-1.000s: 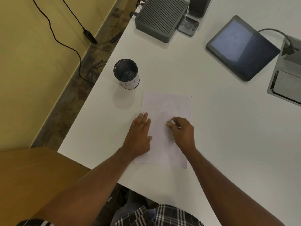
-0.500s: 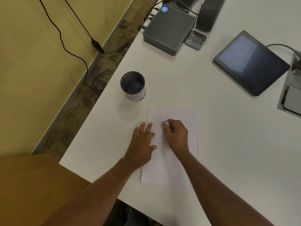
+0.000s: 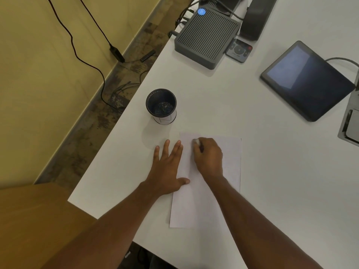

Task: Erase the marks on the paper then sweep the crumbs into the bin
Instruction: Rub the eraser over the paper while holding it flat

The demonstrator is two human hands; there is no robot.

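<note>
Two hands | left hand fingers spread on paper | right hand pinching eraser | no legible writing

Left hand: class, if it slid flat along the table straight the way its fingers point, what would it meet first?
Probably the black mesh bin. The left hand lies flat, fingers aimed up and slightly right, so it might just brush past the bin's right side; nothing else lies between.

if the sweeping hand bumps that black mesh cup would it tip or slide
The black mesh cup is taller than wide and looks nearly empty, so it is probably light and could tip if struck near the rim. A low nudge would likely slide it on the smooth white table.
</note>
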